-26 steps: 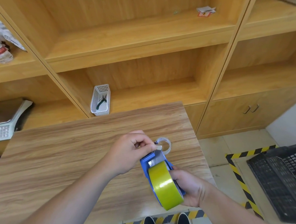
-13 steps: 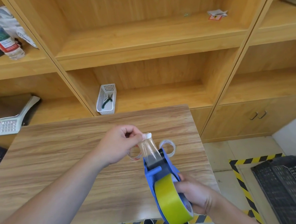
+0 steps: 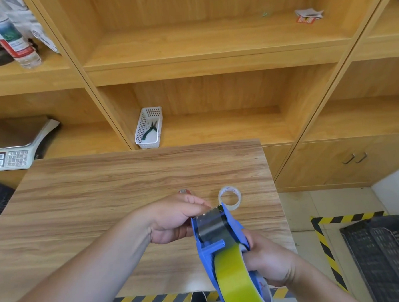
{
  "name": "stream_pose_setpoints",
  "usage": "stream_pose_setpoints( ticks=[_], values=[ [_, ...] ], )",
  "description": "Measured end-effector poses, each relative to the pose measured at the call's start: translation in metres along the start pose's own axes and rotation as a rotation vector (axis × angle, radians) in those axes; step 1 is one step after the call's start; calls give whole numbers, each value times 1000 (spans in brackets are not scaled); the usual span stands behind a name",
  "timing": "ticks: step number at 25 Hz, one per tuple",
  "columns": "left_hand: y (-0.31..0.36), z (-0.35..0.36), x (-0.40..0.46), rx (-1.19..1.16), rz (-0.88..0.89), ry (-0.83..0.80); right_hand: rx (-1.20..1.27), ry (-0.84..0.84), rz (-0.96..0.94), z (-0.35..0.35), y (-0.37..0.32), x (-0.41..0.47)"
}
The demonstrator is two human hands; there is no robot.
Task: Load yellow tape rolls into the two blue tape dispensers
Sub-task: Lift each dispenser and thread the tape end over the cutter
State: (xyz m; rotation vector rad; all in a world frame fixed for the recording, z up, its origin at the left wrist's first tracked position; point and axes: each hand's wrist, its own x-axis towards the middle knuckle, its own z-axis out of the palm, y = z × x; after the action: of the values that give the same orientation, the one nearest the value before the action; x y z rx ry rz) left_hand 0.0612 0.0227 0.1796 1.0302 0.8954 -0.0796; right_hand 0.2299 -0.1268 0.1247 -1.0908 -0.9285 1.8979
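Over the worktop [image 3: 104, 202], near edge: dispenser [image 3: 207, 247] held up, right hand [image 3: 266, 262] wrapped round its side to steady it. Yellow roll [image 3: 235, 278] seated inside. Left hand [image 3: 176, 219] pinched shut at the toothed end, apparently pressing the tape's tail down. Spare clear ring [image 3: 230, 197] parked beyond.

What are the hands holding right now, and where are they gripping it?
The right hand grips the blue plastic tape dispenser by its rear, beside the yellow tape roll. The left hand pinches at its front end.

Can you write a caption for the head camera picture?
Two hands thread a yellow tape roll in a blue dispenser.
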Motion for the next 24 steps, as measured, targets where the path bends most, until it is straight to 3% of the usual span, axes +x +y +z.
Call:
stream_pose_setpoints(
  ticks=[6,17,19,24],
  values=[
    [0,-8,-8,-156,-58,-228,14,-6,-16,10,-2,8],
    [-38,-44,-3,-167,-176,-361,-80,-12,100,37,21,29],
    [-53,-51,1,-128,-202,-257,-61,23,132,40,35,40],
    [-116,-90,26,-324,-188,379,96,179,222,47,46,64]
  ],
)
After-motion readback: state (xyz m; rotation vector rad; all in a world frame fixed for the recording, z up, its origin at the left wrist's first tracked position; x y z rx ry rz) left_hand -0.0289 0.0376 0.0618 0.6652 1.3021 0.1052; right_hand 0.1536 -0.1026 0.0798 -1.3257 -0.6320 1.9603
